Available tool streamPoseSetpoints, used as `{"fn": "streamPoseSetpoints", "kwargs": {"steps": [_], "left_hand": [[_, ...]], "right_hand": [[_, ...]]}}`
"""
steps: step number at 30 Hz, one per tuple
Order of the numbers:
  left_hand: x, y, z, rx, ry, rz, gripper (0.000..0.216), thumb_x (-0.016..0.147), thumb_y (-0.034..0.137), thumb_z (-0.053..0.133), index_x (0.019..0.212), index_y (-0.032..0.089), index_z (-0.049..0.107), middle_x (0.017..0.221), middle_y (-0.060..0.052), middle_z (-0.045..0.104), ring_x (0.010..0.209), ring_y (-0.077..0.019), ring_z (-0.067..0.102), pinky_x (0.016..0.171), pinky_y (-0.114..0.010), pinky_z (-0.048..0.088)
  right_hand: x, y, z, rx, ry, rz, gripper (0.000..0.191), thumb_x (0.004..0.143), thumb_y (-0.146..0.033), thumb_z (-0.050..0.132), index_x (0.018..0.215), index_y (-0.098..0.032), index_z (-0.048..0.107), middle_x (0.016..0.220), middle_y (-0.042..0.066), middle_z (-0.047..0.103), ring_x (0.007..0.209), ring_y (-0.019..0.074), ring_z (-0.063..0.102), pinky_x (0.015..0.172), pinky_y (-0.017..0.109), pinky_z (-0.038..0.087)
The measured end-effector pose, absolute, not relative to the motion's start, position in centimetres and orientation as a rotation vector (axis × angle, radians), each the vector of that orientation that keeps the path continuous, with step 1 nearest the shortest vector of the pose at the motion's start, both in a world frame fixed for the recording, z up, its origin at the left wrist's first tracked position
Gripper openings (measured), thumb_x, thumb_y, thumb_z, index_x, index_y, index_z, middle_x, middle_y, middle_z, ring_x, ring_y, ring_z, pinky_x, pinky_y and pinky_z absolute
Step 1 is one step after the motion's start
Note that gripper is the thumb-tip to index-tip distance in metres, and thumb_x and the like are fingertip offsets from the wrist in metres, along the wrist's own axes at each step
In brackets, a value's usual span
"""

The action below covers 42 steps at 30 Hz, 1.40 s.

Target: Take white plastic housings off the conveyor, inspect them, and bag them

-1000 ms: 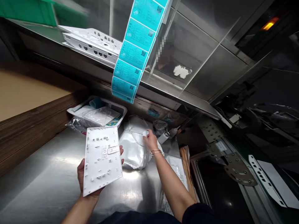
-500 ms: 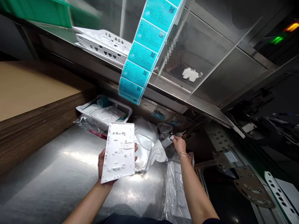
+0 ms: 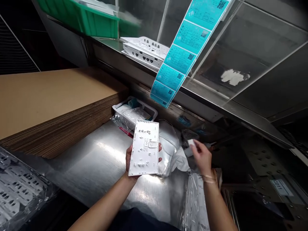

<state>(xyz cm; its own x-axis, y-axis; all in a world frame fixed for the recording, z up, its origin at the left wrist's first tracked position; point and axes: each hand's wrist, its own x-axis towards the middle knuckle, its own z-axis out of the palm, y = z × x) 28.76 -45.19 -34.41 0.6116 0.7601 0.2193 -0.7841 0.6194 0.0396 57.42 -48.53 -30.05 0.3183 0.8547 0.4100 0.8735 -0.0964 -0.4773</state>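
My left hand holds a white plastic panel from below, its thumb on the left edge and fingertips on the right. The panel's face carries small clips, posts and a rectangular latch-like piece near the right side. My right hand pinches a small white piece, perhaps a folded cloth or pad; its exact kind is unclear. Just beneath that hand is a white bottle, partly hidden. A crumpled white cloth lies between the hands, beside a clear plastic bag.
Stacked cardboard sheets rise on the left. A white tray with plastic bags sits behind the panel. Blue labels hang from the shelf, beside white router-like housings and a green bin. Wrapped white parts lie at right.
My right hand has come off the bottle's top and back toward me, the small white piece in its fingers. The view has swung left; my left hand still holds the panel.
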Motion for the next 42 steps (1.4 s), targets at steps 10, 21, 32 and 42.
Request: {"fn": "streamPoseSetpoints", "kwargs": {"steps": [10, 21, 32, 42], "left_hand": [[28.9, -46.1, -34.3, 0.155, -0.093, 1.056, 0.077, 0.082, 0.06, 0.04, 0.145, 0.02, 0.026, 0.142, -0.013, 0.042, 0.131, -0.0371, 0.034, 0.109, -0.056, 0.023], [28.3, -46.2, -33.7, 0.155, 0.04, 1.163, 0.073, 0.078, 0.05, 0.05, 0.143, 0.023, 0.031, 0.14, -0.012, 0.044, 0.134, -0.0342, 0.031, 0.104, -0.048, 0.037], [22.8, -46.6, -34.0, 0.502, 0.345, 0.972, 0.074, 0.076, 0.067, 0.044, 0.138, 0.027, 0.04, 0.142, -0.01, 0.042, 0.134, -0.0391, 0.029, 0.103, -0.059, 0.03], [11.2, -49.5, -29.9, 1.523, 1.48, 0.766, 0.054, 0.075, 0.039, 0.049, 0.121, 0.013, 0.059, 0.139, -0.013, 0.045, 0.129, -0.0364, 0.038, 0.102, -0.055, 0.034]], "right_hand": [[41.1, -50.0, -30.5, -1.594, -1.945, -0.131, 0.025, 0.087, -0.016, 0.046, 0.106, -0.014, 0.063, 0.076, 0.007, 0.057, 0.073, 0.0191, 0.052, 0.067, 0.03, 0.046], [40.4, -49.4, -30.2, -1.765, -1.571, 0.515, 0.011, 0.078, -0.018, 0.055, 0.077, -0.016, 0.066, 0.074, 0.003, 0.062, 0.068, 0.0151, 0.056, 0.064, 0.026, 0.042], [53.8, -48.1, -38.5, -2.484, -1.255, 0.229, 0.024, 0.081, -0.033, 0.055, 0.092, -0.013, 0.064, 0.107, 0.019, 0.059, 0.102, 0.0354, 0.052, 0.078, 0.044, 0.038], [44.4, -50.2, -38.1, -2.037, -2.1, 0.383, 0.016, 0.085, -0.024, 0.052, 0.095, -0.015, 0.062, 0.1, 0.014, 0.06, 0.099, 0.0271, 0.05, 0.083, 0.037, 0.037]]}}
